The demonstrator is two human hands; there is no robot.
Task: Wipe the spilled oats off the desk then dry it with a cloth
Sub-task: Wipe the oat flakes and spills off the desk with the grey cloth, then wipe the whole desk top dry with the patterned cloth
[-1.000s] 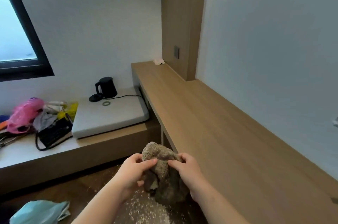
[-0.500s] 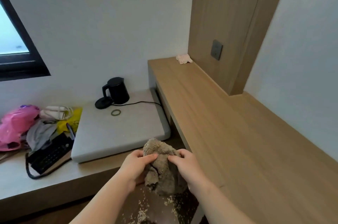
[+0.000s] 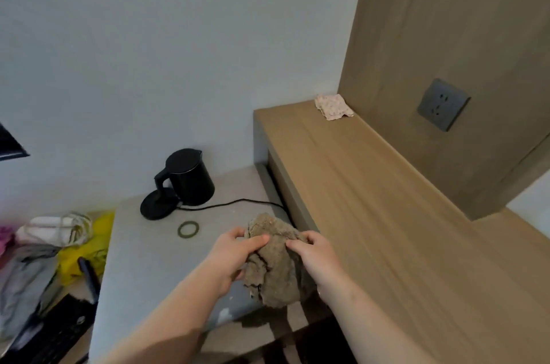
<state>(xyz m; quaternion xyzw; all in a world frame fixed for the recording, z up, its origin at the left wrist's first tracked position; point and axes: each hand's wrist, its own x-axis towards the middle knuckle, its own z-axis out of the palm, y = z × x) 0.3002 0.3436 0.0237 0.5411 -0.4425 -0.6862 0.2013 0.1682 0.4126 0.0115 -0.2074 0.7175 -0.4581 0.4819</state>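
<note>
A crumpled brown cloth [image 3: 275,268] hangs between my two hands, in front of the desk's left edge. My left hand [image 3: 235,256] grips its left side, thumb on top. Gripping the right side is my right hand [image 3: 317,256]. The long wooden desk [image 3: 387,215] stretches away on the right. A small pale pink cloth [image 3: 333,106] lies at the desk's far end by the wooden panel. No oats show on the desk surface in this view.
A grey cushion [image 3: 154,259] on the low bench carries a black kettle [image 3: 186,177] on its base, a cord and a green ring [image 3: 188,229]. Bags and clutter [image 3: 59,250] sit at the left. A wall socket [image 3: 443,103] is on the wooden panel.
The view has swung up and closer to the desk's far end. The floor with scattered oats has left the view. Both hands keep holding the brown cloth.
</note>
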